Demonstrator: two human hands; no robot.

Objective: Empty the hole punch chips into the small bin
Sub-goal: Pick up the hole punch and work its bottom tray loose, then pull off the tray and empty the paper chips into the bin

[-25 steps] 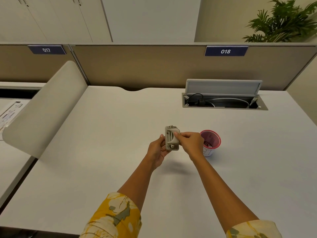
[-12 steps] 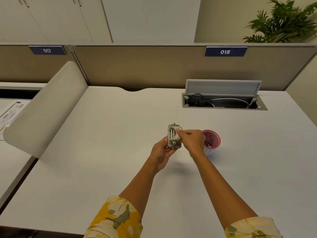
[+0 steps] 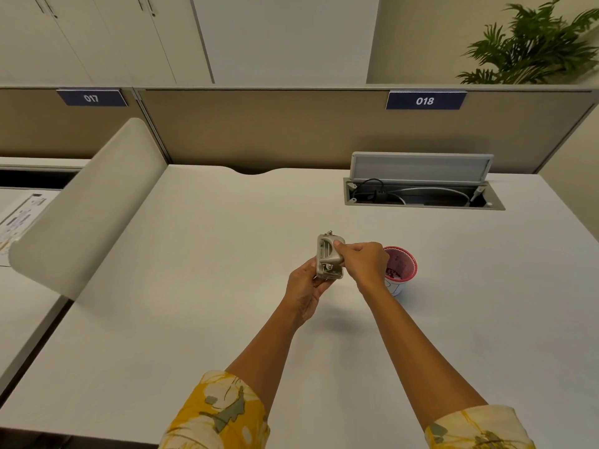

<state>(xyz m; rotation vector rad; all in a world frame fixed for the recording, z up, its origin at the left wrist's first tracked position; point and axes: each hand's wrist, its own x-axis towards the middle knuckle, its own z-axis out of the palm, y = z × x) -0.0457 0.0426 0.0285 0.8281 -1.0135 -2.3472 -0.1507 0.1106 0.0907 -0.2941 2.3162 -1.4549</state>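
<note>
A small grey metal hole punch (image 3: 326, 254) is held above the white desk (image 3: 194, 286), turned on its side so its mechanism faces me. My left hand (image 3: 304, 286) grips it from below and behind. My right hand (image 3: 364, 262) pinches its right side with thumb and fingers. Just to the right stands the small bin (image 3: 402, 270), a little cup with a pink inside and white outer wall; small pale and red chips lie in its bottom. My right hand hides the bin's left edge.
An open cable hatch (image 3: 421, 192) with wires is set into the desk at the back right. A curved beige divider (image 3: 87, 205) borders the desk on the left. A partition with the sign 018 (image 3: 424, 100) runs along the back, a plant (image 3: 534, 43) behind it.
Both hands have lifted the hole punch slightly and shifted it a little to the right, toward the bin. The bin has not moved.
</note>
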